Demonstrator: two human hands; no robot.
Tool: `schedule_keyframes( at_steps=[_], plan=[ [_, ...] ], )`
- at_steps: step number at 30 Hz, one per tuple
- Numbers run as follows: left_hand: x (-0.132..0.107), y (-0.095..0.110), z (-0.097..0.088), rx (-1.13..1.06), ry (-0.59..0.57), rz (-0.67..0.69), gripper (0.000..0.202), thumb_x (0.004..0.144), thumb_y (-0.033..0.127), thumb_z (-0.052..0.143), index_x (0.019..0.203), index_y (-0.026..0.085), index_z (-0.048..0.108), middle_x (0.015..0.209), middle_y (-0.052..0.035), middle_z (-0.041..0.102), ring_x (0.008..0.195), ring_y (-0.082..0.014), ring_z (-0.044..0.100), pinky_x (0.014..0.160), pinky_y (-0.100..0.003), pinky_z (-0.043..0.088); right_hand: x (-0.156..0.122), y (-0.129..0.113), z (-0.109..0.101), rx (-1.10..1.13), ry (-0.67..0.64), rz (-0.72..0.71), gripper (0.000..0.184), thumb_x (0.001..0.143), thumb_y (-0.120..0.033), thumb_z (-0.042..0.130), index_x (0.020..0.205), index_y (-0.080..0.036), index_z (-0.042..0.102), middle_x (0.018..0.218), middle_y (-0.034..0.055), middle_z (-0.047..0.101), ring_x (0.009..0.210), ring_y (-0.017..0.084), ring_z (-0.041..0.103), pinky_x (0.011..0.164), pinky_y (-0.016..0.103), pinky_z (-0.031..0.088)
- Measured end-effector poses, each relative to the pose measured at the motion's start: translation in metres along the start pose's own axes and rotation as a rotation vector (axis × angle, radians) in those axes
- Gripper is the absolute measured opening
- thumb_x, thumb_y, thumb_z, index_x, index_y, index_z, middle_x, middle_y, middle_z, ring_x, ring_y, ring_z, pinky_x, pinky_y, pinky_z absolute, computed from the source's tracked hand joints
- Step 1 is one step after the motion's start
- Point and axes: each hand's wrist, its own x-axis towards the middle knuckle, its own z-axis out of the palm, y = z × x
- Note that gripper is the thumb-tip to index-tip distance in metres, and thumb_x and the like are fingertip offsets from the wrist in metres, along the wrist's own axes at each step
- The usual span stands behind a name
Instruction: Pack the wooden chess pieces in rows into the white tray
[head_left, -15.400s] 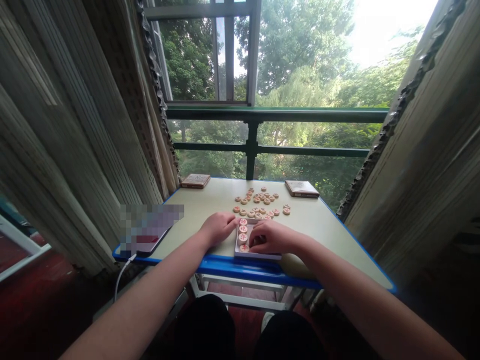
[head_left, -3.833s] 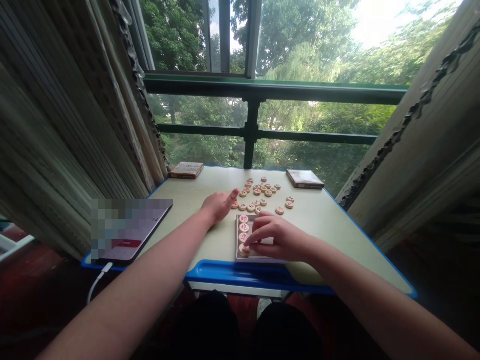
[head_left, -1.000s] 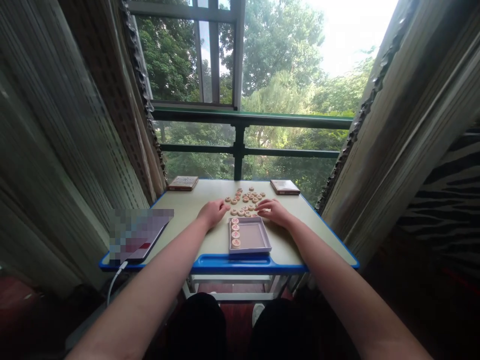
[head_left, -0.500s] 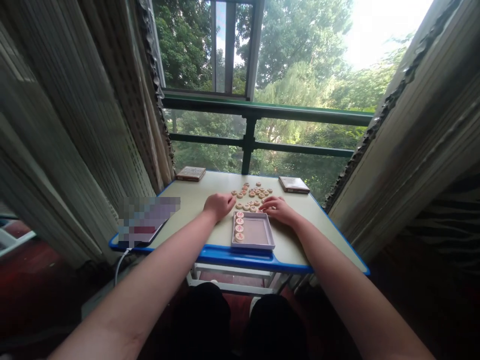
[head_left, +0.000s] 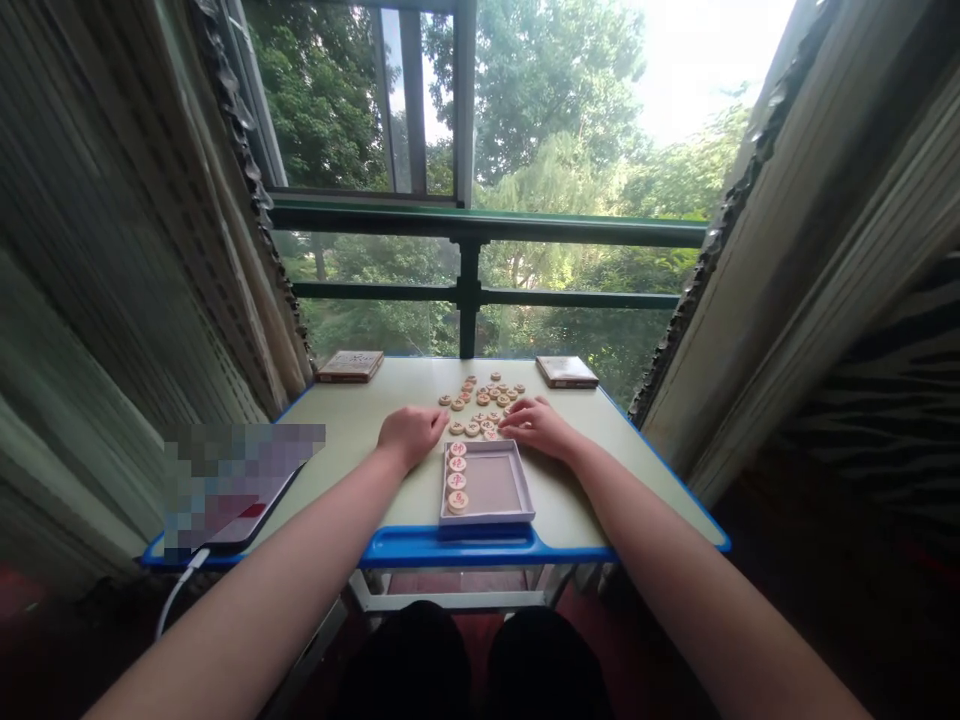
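Currently apart: left hand (head_left: 411,437) curled, right hand (head_left: 543,427) by loose xiangqi pieces (head_left: 484,399) on table (head_left: 341,420); cannot tell either grip. Four red-marked pieces (head_left: 457,482) line shallow box (head_left: 496,485); a right-wrist bump against its rim could jostle them.
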Motion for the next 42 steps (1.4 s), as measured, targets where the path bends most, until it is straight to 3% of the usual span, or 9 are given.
schedule_keyframes(
  at_steps=[3, 8, 13, 17, 21, 25, 29, 34, 42],
  plan=[
    [0.001, 0.000, 0.000, -0.005, 0.000, -0.015, 0.046, 0.088, 0.044, 0.031, 0.074, 0.022, 0.069, 0.077, -0.0076, 0.070, 0.070, -0.0202, 0.060, 0.054, -0.027, 0.031, 0.001, -0.001, 0.002, 0.002, 0.014, 0.002, 0.023, 0.077, -0.035, 0.063, 0.097, -0.028, 0.071, 0.102, 0.0062, 0.057, 0.101, 0.022, 0.047, 0.094, 0.038, 0.031],
    [0.003, -0.001, -0.001, -0.037, -0.014, -0.011, 0.046, 0.087, 0.044, 0.032, 0.071, 0.021, 0.068, 0.076, -0.0079, 0.069, 0.068, -0.0202, 0.060, 0.054, -0.028, 0.031, 0.003, -0.002, 0.007, 0.000, -0.068, -0.045, 0.021, 0.081, -0.026, 0.060, 0.097, -0.032, 0.071, 0.100, 0.0043, 0.056, 0.096, 0.020, 0.046, 0.096, 0.036, 0.029],
    [0.005, -0.002, 0.000, -0.082, -0.033, -0.005, 0.046, 0.087, 0.045, 0.032, 0.067, 0.021, 0.067, 0.074, -0.0075, 0.069, 0.068, -0.0192, 0.060, 0.055, -0.028, 0.031, 0.002, 0.003, 0.008, 0.031, -0.007, 0.010, 0.019, 0.079, -0.029, 0.062, 0.095, -0.030, 0.072, 0.100, 0.0053, 0.056, 0.098, 0.021, 0.046, 0.096, 0.038, 0.030],
    [0.007, -0.006, -0.001, -0.122, -0.037, 0.028, 0.046, 0.087, 0.044, 0.033, 0.066, 0.021, 0.066, 0.071, -0.0071, 0.069, 0.065, -0.0185, 0.058, 0.056, -0.028, 0.030, 0.004, -0.004, -0.002, 0.116, 0.017, 0.040, 0.030, 0.078, -0.034, 0.062, 0.107, -0.030, 0.067, 0.110, 0.0050, 0.056, 0.108, 0.023, 0.044, 0.096, 0.037, 0.031],
    [0.011, -0.011, 0.000, -0.122, -0.027, 0.048, 0.044, 0.087, 0.043, 0.034, 0.067, 0.021, 0.066, 0.071, -0.0069, 0.069, 0.064, -0.0183, 0.058, 0.055, -0.028, 0.028, 0.034, -0.011, -0.011, 0.049, -0.129, -0.060, 0.023, 0.082, -0.037, 0.056, 0.095, -0.026, 0.072, 0.105, 0.0048, 0.063, 0.105, 0.023, 0.048, 0.094, 0.039, 0.030],
    [0.015, -0.014, 0.004, -0.114, -0.015, 0.047, 0.041, 0.087, 0.041, 0.035, 0.068, 0.021, 0.066, 0.072, -0.0069, 0.068, 0.065, -0.0181, 0.058, 0.056, -0.028, 0.028, 0.085, -0.004, -0.005, -0.165, 0.010, -0.097, 0.023, 0.081, -0.024, 0.056, 0.098, -0.024, 0.071, 0.109, 0.0059, 0.063, 0.097, 0.022, 0.051, 0.091, 0.038, 0.031],
    [0.017, -0.015, 0.005, -0.113, -0.044, 0.015, 0.042, 0.087, 0.041, 0.034, 0.066, 0.020, 0.064, 0.071, -0.0071, 0.068, 0.064, -0.0175, 0.057, 0.057, -0.027, 0.029, 0.117, 0.006, 0.012, -0.318, -0.077, -0.170, 0.027, 0.081, -0.023, 0.053, 0.102, -0.025, 0.069, 0.113, 0.0029, 0.063, 0.093, 0.023, 0.051, 0.084, 0.034, 0.035],
    [0.017, -0.014, 0.005, -0.130, -0.041, 0.017, 0.042, 0.087, 0.040, 0.035, 0.063, 0.019, 0.063, 0.068, -0.0062, 0.067, 0.061, -0.0159, 0.054, 0.056, -0.028, 0.027, 0.123, 0.010, 0.022, -0.324, -0.082, -0.169, 0.025, 0.081, -0.023, 0.053, 0.100, -0.022, 0.069, 0.107, 0.0054, 0.065, 0.094, 0.025, 0.050, 0.081, 0.033, 0.037],
    [0.015, -0.014, 0.002, -0.149, -0.019, 0.055, 0.043, 0.087, 0.039, 0.035, 0.062, 0.018, 0.062, 0.066, -0.0065, 0.067, 0.059, -0.0155, 0.053, 0.055, -0.028, 0.025, 0.118, 0.007, 0.014, -0.097, -0.058, 0.029, 0.033, 0.080, -0.030, 0.057, 0.111, -0.019, 0.063, 0.101, 0.0056, 0.067, 0.098, 0.021, 0.055, 0.087, 0.030, 0.040]
  ],
)
